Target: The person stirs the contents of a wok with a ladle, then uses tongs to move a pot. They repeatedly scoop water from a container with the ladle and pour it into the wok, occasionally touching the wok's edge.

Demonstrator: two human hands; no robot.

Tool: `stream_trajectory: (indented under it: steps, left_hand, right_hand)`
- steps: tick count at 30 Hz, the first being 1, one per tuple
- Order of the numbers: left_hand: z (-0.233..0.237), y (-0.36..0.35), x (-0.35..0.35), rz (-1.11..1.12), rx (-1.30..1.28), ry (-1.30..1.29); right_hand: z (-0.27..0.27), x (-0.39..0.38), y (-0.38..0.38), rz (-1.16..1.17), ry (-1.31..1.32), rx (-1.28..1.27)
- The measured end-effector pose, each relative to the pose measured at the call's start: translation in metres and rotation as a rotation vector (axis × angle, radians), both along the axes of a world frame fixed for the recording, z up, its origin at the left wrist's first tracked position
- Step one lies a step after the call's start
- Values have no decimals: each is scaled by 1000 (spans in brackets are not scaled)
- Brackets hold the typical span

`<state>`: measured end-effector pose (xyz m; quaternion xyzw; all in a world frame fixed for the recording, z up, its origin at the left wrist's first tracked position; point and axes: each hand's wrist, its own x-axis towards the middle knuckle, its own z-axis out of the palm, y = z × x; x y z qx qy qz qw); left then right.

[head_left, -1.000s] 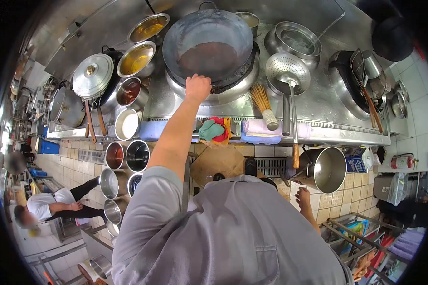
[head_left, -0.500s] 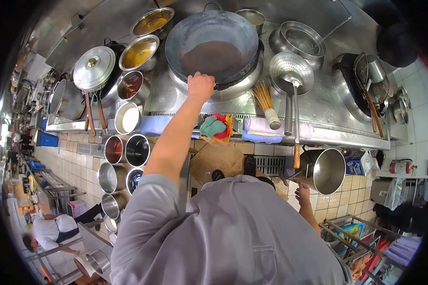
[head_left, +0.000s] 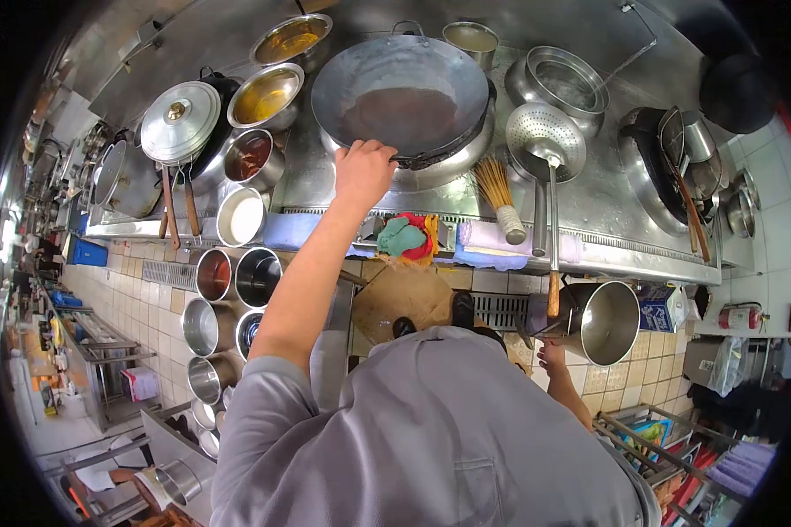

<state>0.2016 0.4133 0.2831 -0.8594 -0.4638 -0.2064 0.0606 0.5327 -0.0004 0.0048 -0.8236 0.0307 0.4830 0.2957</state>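
My left hand is closed on the near rim of a large dark wok, which rests on a round stove ring. A thin layer of brownish colour covers the wok's bottom. Low at the right, my right hand has its fingers curled beside a deep steel pot; what it grips is too small to tell. Right of the wok lie a bamboo brush and a perforated skimmer with a long wooden-ended handle. Bunched coloured cloths sit at the counter's front edge.
Bowls of yellow liquid, a bowl of red sauce and a lidded pan stand at the left. Several steel pots line the floor side. Another wok with strainers is at the right.
The whole view has shifted slightly. My left hand stays at the wok's near rim, a little further left along it. The co-worker in white at the lower left has mostly gone from sight.
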Motion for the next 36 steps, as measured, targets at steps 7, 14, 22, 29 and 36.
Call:
stream_trajectory:
  steps: [7, 14, 22, 29, 36]
  left_hand:
    - [-18, 18, 17, -51, 2, 282]
    - [-26, 22, 23, -35, 31, 267]
    - [-20, 25, 7, -13, -21, 329]
    - [-23, 30, 3, -51, -17, 280]
    - [-22, 33, 4, -110, -3, 222]
  right_hand:
    - [5, 3, 26, 60, 3, 180]
    - [13, -9, 27, 49, -22, 140]
    - [8, -12, 15, 52, -3, 50]
    - [-3, -10, 22, 65, 6, 115]
    - [13, -12, 33, 57, -21, 117]
